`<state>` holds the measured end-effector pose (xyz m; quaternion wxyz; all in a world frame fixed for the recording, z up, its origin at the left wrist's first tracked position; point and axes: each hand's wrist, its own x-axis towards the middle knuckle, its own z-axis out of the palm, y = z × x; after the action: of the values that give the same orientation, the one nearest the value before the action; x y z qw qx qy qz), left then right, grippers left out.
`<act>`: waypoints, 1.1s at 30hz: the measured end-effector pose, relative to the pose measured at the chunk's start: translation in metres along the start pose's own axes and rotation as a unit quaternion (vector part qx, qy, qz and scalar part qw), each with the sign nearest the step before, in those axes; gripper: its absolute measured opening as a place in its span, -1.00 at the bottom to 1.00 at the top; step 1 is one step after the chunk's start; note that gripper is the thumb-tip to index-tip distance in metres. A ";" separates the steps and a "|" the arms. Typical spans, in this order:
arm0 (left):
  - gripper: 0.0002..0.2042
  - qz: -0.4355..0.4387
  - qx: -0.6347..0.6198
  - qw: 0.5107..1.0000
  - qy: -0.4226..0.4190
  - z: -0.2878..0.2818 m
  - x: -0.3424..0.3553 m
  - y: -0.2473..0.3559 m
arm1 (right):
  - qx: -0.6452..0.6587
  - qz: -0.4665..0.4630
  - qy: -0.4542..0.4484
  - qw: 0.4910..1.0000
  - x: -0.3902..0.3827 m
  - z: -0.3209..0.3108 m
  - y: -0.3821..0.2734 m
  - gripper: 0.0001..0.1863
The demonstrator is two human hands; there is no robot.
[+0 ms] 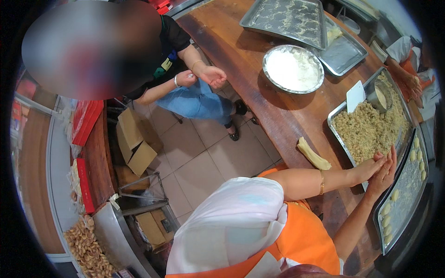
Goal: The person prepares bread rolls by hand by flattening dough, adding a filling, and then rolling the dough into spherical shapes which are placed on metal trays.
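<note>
"Silvery rectangular metal tray [342, 142]: what's it holding?"

"Crumbly beige filling [366, 129]; a pale-yellow dough roll [313, 154] is lying on the brown wooden table [278, 118]."

"Hands?"

"Left hand [366, 169] and right hand [384, 176] are meeting, fingers extended, over the tray's near edge; whether they're holding anything, I can't tell."

We held our left hand [366, 169] and right hand [384, 176] together at the edge of a metal tray [336, 134] of crumbly mixture [364, 132]. A dough roll [313, 154] lay near our left forearm on the wooden table [278, 120].
</note>
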<state>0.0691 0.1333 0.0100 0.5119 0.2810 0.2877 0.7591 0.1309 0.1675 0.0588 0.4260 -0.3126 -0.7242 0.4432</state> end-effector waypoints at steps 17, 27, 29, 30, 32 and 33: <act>-0.57 -0.186 -0.236 0.945 0.132 -0.037 0.019 0.087 | 0.484 0.154 0.188 0.841 0.002 -0.036 0.009 -0.66; -0.61 -0.172 -0.300 0.928 0.140 -0.047 0.033 0.079 | 0.339 0.111 0.152 0.922 -0.001 -0.022 0.001 -0.64; -0.60 -0.168 -0.189 0.965 0.075 -0.035 0.019 0.075 | 0.132 0.077 0.137 0.979 -0.001 -0.005 -0.022 -0.63; -0.59 -0.166 -0.132 0.976 0.042 -0.026 0.009 0.071 | 0.025 0.058 0.128 0.990 -0.002 0.002 -0.028 -0.62; -0.57 -0.103 -0.093 0.990 -0.006 -0.003 -0.017 0.059 | -0.020 -0.033 0.092 0.995 0.002 0.013 -0.016 -0.56; -0.55 -0.073 -0.076 0.994 -0.028 0.002 -0.024 0.054 | -0.045 -0.076 0.071 0.994 0.001 0.020 -0.013 -0.54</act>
<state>0.0447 0.0939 0.0475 0.5934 0.2408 0.2348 0.7313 0.1114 0.1557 0.0663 0.4945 -0.3065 -0.7327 0.3532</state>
